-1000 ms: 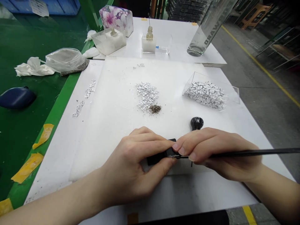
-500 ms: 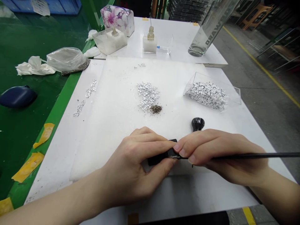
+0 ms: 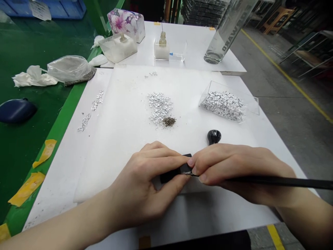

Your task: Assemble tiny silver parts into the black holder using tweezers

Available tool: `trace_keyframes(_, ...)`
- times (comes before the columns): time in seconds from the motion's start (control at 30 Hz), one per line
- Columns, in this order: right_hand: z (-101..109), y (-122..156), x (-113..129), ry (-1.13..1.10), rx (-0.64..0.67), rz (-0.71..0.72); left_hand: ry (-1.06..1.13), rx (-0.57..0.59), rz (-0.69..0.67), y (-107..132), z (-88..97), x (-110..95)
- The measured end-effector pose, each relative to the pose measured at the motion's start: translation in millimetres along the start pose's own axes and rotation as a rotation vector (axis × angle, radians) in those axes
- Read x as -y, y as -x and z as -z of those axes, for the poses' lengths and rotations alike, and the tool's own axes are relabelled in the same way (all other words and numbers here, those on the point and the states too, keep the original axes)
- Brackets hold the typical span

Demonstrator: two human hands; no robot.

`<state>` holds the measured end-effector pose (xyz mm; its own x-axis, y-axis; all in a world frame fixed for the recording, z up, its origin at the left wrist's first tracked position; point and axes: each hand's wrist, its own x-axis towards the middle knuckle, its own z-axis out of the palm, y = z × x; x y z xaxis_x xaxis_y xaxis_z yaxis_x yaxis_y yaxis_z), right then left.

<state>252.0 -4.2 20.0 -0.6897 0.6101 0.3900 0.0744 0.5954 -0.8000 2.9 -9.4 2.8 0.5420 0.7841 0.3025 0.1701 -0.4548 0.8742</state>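
My left hand [image 3: 149, 178] is closed round a small black block [image 3: 187, 158], pinching it between thumb and fingers low on the white board. My right hand [image 3: 239, 166] grips long black tweezers [image 3: 281, 181], whose fine metal tip meets the block near my left fingertips. What the tip touches is too small to make out. A glossy black knob-shaped handle [image 3: 214, 136] sticks out just beyond my right fingers; its lower part is hidden. Ahead on the board lies a pile of small white pieces [image 3: 160, 104], with a heap of tiny brassy parts [image 3: 169, 121] at its near edge.
The white board [image 3: 125, 114] rests on the table. At right, a clear box [image 3: 226, 106] lies tilted with many white pieces. Farther back stand a glass bottle [image 3: 217, 52], a small dropper bottle [image 3: 162, 40] and a flowered tissue box [image 3: 127, 24]. Plastic bags [image 3: 69, 67] lie left.
The whole view has shifted slightly, so everything sits a little farther left. The back end of the tweezers has dipped lower, while both hands keep their hold at the block.
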Motion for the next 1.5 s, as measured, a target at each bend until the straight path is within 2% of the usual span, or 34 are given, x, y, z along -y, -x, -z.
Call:
trace_keyframes(0.17, -5.1, 2.1, -6.1, -0.065, -0.051, -0.013, -0.013, 0.025, 0.023, -1.2, 2.1, -1.5)
trace_keyframes(0.27, -9.0, 2.6, -7.7, -0.091, -0.092, -0.016, 0.014, -0.001, 0.010, 0.4, 1.6, 0.2)
trace_keyframes(0.53, -17.2, 3.7, 5.5, 0.160, -0.124, 0.064, 0.008, 0.000, 0.027, 2.0, -0.8, 3.5)
trace_keyframes(0.63, -20.1, 3.7, 5.1, 0.137, -0.137, 0.046, -0.013, 0.015, 0.019, -0.7, 1.7, 0.6)
trace_keyframes(0.7, -19.2, 3.2, 1.9, 0.018, -0.209, -0.031, -0.021, 0.018, 0.007, -1.6, 3.0, -0.8)
trace_keyframes(0.77, -14.2, 2.0, -3.2, -0.054, -0.359, -0.118, -0.036, 0.021, 0.005, -1.7, 3.9, -1.6)
trace_keyframes(0.83, -5.6, 0.0, -10.4, 0.012, -0.528, -0.179, -0.053, 0.024, 0.012, -1.7, 4.4, -2.0)
trace_keyframes(0.9, 4.1, -2.8, -20.1, 0.140, -0.621, -0.256, -0.062, 0.023, 0.018, -2.2, 4.7, -2.2)
trace_keyframes(0.97, 11.2, -5.8, -31.4, 0.217, -0.621, -0.351, -0.060, 0.024, 0.022, -3.1, 4.8, -2.4)
trace_keyframes(1.07, 12.9, -9.8, -45.4, 0.199, -0.576, -0.433, -0.047, 0.025, 0.021, -4.3, 4.4, -2.8)
trace_keyframes(1.2, 2.3, -14.4, -49.3, 0.184, -0.592, -0.397, -0.032, 0.021, 0.024, -4.0, 3.5, -3.3)
trace_keyframes(1.3, -4.5, -16.4, -46.3, 0.256, -0.553, -0.395, -0.035, 0.014, 0.029, -4.0, 3.0, -3.3)
trace_keyframes(1.5, -2.6, -13.5, -46.0, 0.308, -0.537, -0.458, -0.027, 0.036, 0.021, -6.6, 4.5, -4.2)
